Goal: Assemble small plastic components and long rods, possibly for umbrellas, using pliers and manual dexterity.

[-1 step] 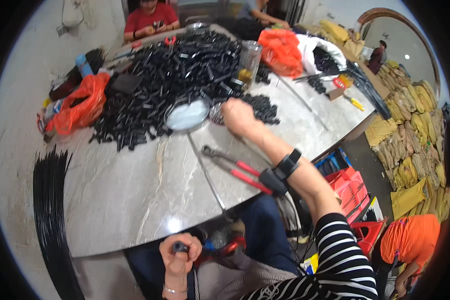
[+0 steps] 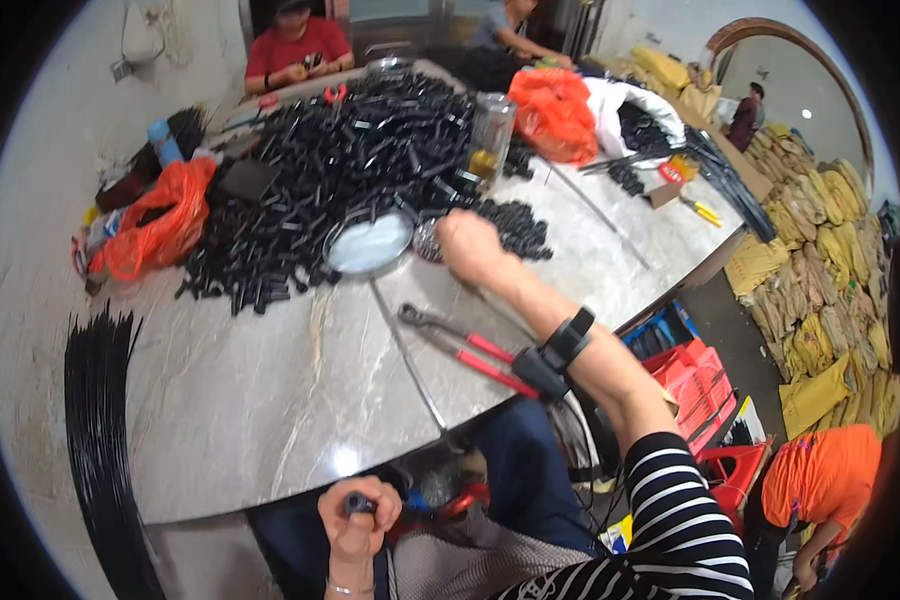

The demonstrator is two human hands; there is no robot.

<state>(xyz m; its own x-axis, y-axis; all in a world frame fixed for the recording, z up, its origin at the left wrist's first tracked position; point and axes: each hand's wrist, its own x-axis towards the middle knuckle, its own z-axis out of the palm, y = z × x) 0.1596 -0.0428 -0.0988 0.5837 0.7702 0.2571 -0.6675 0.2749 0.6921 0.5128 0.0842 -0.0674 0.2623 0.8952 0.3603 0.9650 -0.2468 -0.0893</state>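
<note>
Across the marbled table [image 2: 220, 410], forward-right of the left hand [image 2: 360, 515] clasping an end-up black cylinder [image 2: 358, 503] off the near edge, a small dish [image 2: 427, 241] sits beside the right hand [image 2: 468, 246], whose grip is hidden.

free tabletop [image 2: 230, 400] left, black pile [image 2: 360, 140] beyond, pliers [image 2: 488, 347] right

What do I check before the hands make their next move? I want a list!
1. Left hand has its grip closed around the dark round-ended thing: ok.
2. Right hand has something in its grip: cannot tell, hidden from this view.
3. Round dish rests on the table: ok.
4. Red-handled tool lies outside both grips: ok.
5. Black pieces arranged neatly: not ok, they're jumbled.
</note>
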